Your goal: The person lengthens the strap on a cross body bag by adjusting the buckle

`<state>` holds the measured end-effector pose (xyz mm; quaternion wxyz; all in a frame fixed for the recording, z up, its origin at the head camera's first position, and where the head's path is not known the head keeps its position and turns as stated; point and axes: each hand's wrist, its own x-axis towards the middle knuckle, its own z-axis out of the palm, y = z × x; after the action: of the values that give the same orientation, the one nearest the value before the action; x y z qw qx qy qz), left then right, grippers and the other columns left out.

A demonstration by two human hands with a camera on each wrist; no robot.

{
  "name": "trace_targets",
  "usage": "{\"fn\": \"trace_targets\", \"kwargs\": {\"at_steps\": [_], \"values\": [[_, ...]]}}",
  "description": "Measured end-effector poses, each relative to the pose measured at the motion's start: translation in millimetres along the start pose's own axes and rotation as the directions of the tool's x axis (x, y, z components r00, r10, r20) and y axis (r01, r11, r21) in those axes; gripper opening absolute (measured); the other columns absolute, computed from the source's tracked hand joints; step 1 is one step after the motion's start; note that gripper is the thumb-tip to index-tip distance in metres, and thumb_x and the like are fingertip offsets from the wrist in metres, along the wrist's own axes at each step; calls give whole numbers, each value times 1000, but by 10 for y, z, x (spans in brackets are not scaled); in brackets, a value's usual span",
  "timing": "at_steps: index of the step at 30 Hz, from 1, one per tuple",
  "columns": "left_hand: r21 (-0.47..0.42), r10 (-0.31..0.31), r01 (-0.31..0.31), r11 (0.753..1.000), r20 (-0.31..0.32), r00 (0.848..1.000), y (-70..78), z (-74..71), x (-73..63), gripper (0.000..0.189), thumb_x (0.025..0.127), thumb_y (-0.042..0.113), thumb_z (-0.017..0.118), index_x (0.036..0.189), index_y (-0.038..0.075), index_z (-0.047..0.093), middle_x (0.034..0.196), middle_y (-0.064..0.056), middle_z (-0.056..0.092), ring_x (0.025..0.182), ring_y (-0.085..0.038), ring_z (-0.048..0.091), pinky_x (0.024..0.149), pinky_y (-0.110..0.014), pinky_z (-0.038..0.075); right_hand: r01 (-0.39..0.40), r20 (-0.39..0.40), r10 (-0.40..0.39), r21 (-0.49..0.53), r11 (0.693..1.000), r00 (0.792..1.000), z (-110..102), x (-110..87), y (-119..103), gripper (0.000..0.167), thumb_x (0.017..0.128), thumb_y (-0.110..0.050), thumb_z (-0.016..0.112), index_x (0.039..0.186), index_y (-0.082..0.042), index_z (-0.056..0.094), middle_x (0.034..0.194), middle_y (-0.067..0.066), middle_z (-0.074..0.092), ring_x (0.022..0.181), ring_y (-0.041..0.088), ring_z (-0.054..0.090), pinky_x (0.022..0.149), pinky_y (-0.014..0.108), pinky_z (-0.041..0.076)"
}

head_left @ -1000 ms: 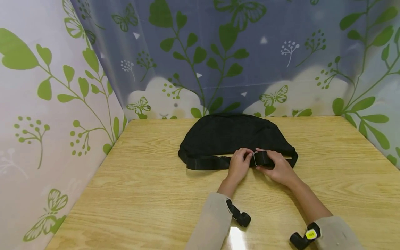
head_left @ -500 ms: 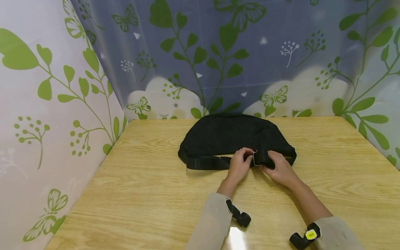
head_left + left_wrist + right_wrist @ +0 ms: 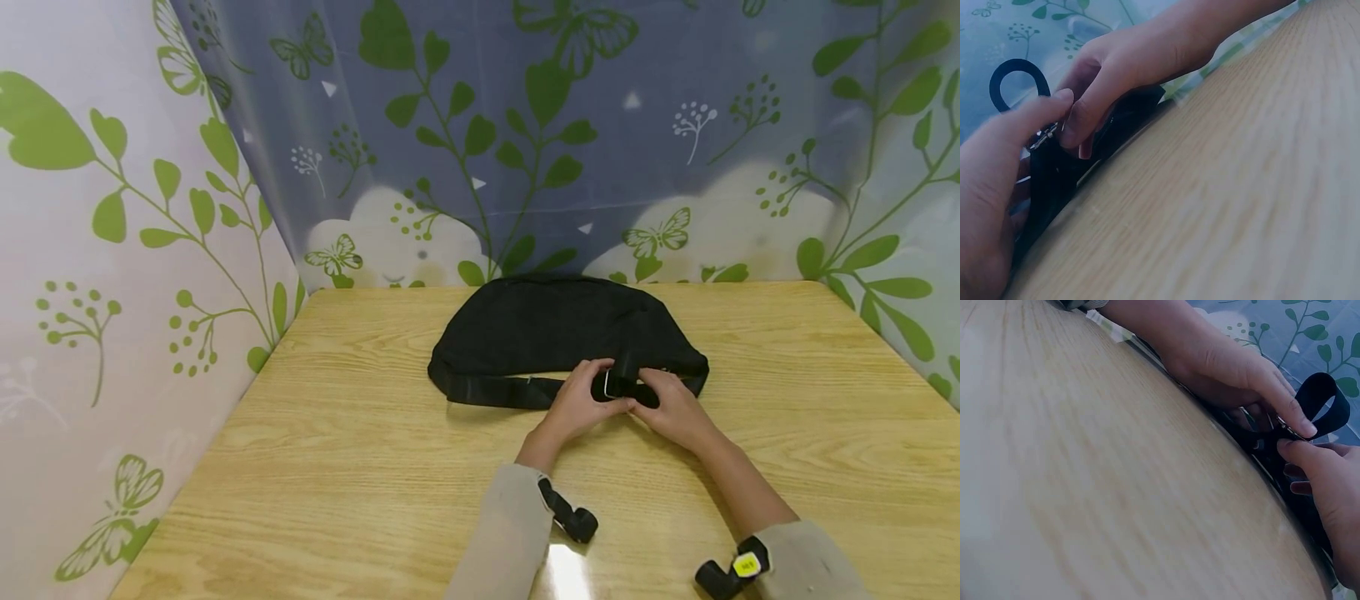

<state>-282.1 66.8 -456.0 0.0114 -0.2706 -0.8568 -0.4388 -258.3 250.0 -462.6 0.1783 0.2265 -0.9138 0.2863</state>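
A black waist bag [image 3: 555,325] lies flat on the table, its webbing strap [image 3: 495,392] running along the near side. My left hand [image 3: 576,406] grips the strap at its metal slider buckle [image 3: 608,383], thumb over the frame. Just right of it, my right hand [image 3: 675,412] pinches the webbing between thumb and fingers. The two thumbs nearly meet below the buckle. A loop of strap [image 3: 1337,412] stands up above the buckle in the right wrist view. Some fingertips are hidden behind the webbing.
The wooden table [image 3: 337,467] reaches back to a blue patterned curtain [image 3: 637,150] right behind the bag. A pale curtain [image 3: 150,333] with green leaves borders the left side. Black devices hang at both wrists.
The strap loop at the buckle has risen from lying flat to standing up. My left hand has shifted its hold to the buckle, its thumb moving right below it. The bag stays put.
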Motion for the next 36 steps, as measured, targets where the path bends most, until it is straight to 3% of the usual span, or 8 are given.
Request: {"fn": "trace_targets", "kwargs": {"at_steps": [8,13,18,22,26,36], "values": [[-15,-50,50,999,-17,999,-3,10,-2,59,79,37,72,129,16,50,113,4,51,105,-12,50,91,-28,38,1,25,-1,-9,1000,1000,8,-3,5,39,80,-10,70,112,7,57,105,22,59,101,41,52,90,56,34],[-41,-85,84,996,-22,996,-14,6,4,57,78,32,74,126,14,48,114,3,52,106,-13,51,89,-30,40,50,23,-50,-7,999,998,21,4,26,38,81,-7,69,114,8,58,109,22,59,102,39,53,88,54,36],[-35,-115,113,993,-30,993,-19,15,15,50,78,28,73,120,16,48,106,5,53,97,-13,53,82,-28,43,64,20,-64,-6,998,998,23,12,35,37,83,-7,67,117,2,59,112,18,59,106,38,51,93,57,31],[-20,-110,109,994,-39,993,-19,20,18,46,76,25,73,114,17,49,97,6,52,86,-12,53,74,-26,43,56,-7,-56,13,998,998,15,13,17,32,84,-7,66,115,-1,61,104,12,61,100,34,53,89,54,35],[-36,-96,94,995,-48,994,-23,19,13,45,75,22,73,111,16,48,91,7,51,77,-12,51,68,-24,42,77,-78,-75,24,997,994,24,24,14,24,83,-3,67,107,-3,66,93,6,59,88,26,54,76,44,44],[-60,-13,8,998,-84,996,-27,0,-8,44,74,17,73,112,16,50,88,7,51,69,-11,49,60,-22,41,154,-192,-158,-33,987,969,56,58,35,15,77,6,68,90,-2,67,82,3,59,70,17,47,61,32,37]]}}
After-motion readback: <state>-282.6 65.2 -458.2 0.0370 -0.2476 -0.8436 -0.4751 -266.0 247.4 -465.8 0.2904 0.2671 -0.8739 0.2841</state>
